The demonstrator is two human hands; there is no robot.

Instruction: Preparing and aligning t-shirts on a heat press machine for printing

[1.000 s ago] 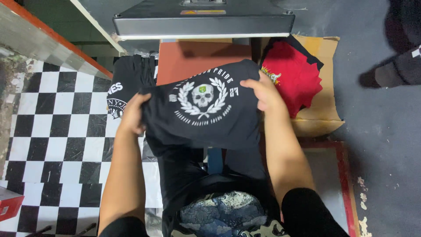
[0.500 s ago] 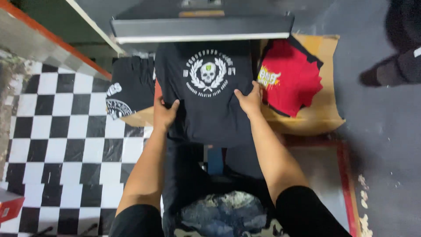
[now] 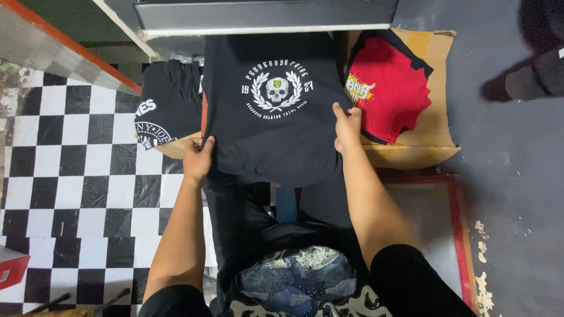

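My left hand (image 3: 198,159) and right hand (image 3: 348,126) pinch the black printed shirt (image 3: 273,117) at its side edges; light, limp cloth, best held taut there.

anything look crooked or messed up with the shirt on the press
Nothing stands out. The black skull-print shirt lies flat and roughly square under the raised press plate, left hand and right hand at its edges.

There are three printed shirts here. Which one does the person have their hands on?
The middle black shirt with the white skull-and-wreath print: the left hand and right hand grip its sides. The other black shirt and the red shirt lie untouched beside it.
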